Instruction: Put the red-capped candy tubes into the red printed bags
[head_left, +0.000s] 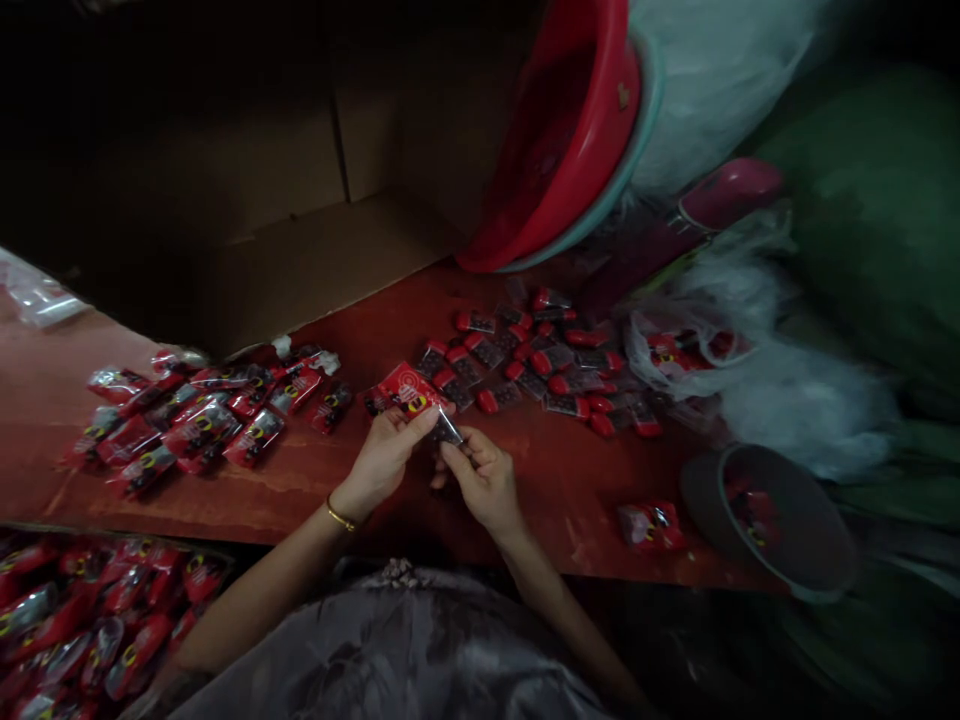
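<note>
In the middle of the head view, my left hand (382,460), with a gold bangle at its wrist, is closed on a red printed plastic packet (409,388). A small clear case with dark contents (448,430) shows at the packet's lower right end, and whether it is partly inside the packet I cannot tell. My right hand (484,480) pinches the near end of this case between thumb and fingers. Just beyond my hands lie several loose clear cases with red ends (484,350). Left of my hands is a heap of filled red packets (199,425).
A cardboard box (322,270) stands at the back, beside a red basin (615,130) stacked in a pale blue one. Rightward are a purple flask (731,190), a plastic bag (802,410) and a grey tub (795,510). More packets (112,620) fill the lower left, below the red tabletop (555,480).
</note>
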